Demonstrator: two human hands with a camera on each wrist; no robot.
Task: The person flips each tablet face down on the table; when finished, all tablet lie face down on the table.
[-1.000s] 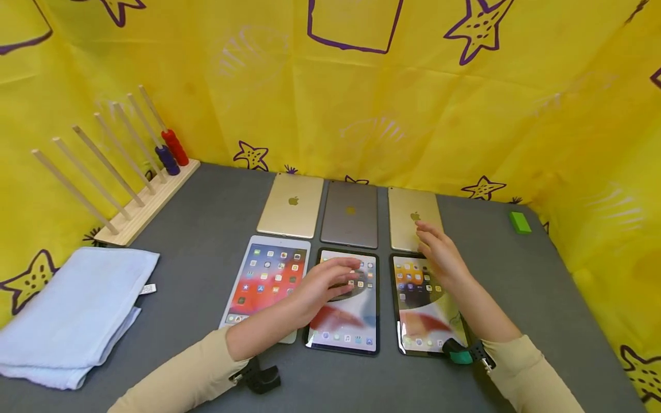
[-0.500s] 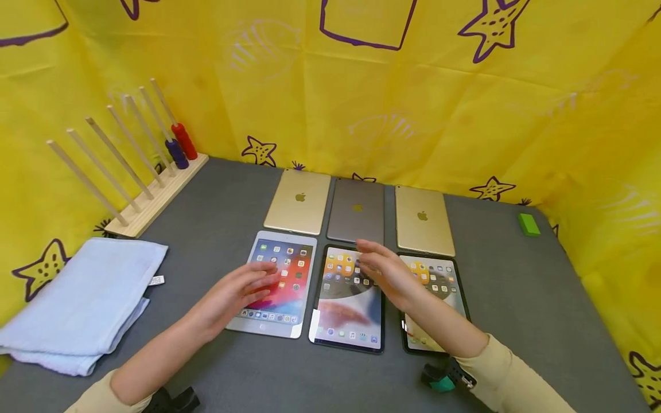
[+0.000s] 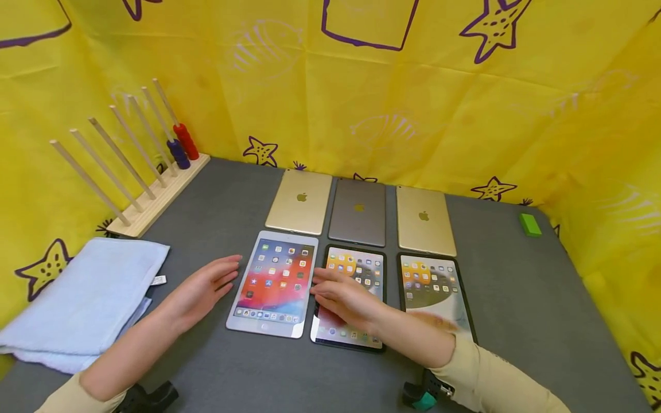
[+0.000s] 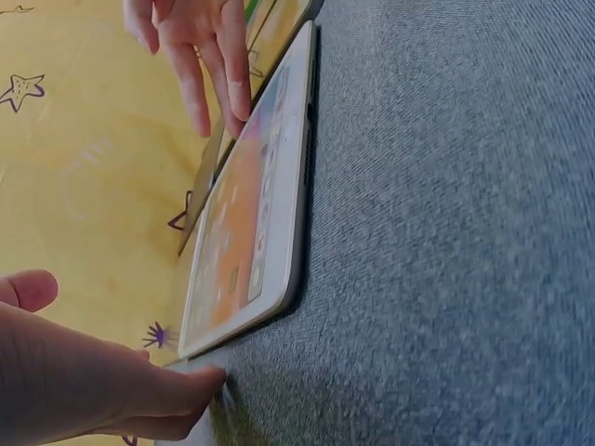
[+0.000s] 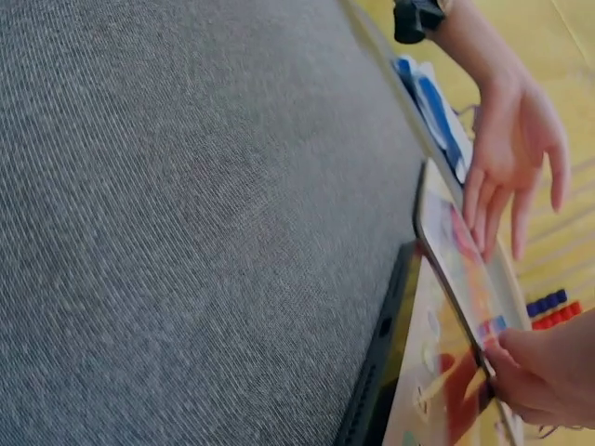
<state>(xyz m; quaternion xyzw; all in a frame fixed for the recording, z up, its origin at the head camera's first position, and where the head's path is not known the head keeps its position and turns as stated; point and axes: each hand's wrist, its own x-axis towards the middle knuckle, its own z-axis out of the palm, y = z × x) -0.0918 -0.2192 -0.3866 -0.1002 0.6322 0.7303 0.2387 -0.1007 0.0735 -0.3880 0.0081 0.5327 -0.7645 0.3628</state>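
A white-framed tablet (image 3: 277, 275) lies face up with its screen lit, at the left of the front row. My left hand (image 3: 198, 289) is beside its left edge, fingers extended and low by the table in the left wrist view. On the other side, my right hand (image 3: 351, 301) reaches across the middle black-framed tablet (image 3: 368, 265), fingertips right at the white tablet's right edge. Another lit black-framed tablet (image 3: 439, 287) is at the right, partly under the right forearm. Both hands have relaxed fingers; neither grips anything.
Behind lie a gold tablet (image 3: 296, 209), a grey tablet (image 3: 356, 215) and another gold tablet (image 3: 426, 226), backs up. A wooden peg stand (image 3: 155, 203) with red and blue beads and a folded light-blue towel (image 3: 88, 304) are at the left. A green block (image 3: 530, 225) sits far right.
Both hands have moved left: the left hand from over the front tablets to the white one's left edge, the right hand from the right tablet across the middle one. The tablets keep their arrangement.
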